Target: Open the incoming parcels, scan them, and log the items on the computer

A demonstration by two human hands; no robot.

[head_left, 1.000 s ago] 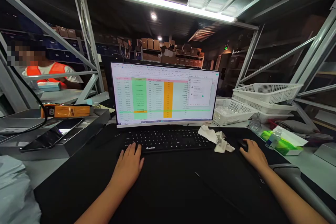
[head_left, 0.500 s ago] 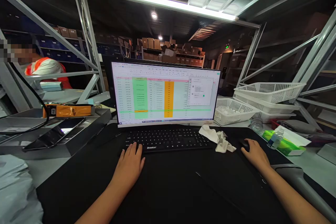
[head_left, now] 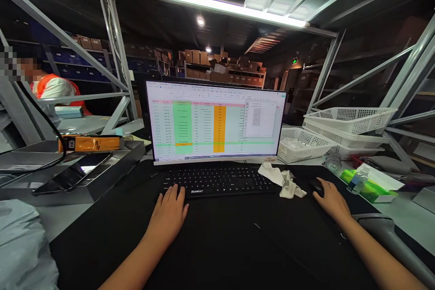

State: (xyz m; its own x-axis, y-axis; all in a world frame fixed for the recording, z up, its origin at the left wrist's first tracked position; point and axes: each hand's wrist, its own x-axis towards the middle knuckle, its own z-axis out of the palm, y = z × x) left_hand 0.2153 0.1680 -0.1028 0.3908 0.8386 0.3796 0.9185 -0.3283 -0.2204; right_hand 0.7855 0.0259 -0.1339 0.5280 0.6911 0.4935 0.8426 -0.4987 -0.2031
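Observation:
My left hand (head_left: 170, 215) lies palm down, its fingers stretched out over the lower left keys of a black keyboard (head_left: 217, 180). To the right, my right hand (head_left: 332, 200) rests around a black computer mouse (head_left: 318, 186), which shows only in part beside the thumb. Behind the keyboard stands a monitor (head_left: 200, 127) with a spreadsheet that has green and orange columns. A small window with several lines of text overlaps the sheet's right side. A crumpled white cloth (head_left: 283, 180) lies over the keyboard's right end.
White plastic baskets (head_left: 350, 120) stand right of the monitor, near a green tissue box (head_left: 369, 186) and a small bottle (head_left: 358, 180). A grey scanner-like device (head_left: 377, 226) lies by my right forearm. At left are a phone (head_left: 73, 172), an orange package (head_left: 91, 143) and a person (head_left: 59, 88) beyond.
The small window on the screen now shows a narrow list of lines instead of separate messages. Both hands keep their places. The person at left has shifted slightly left in view.

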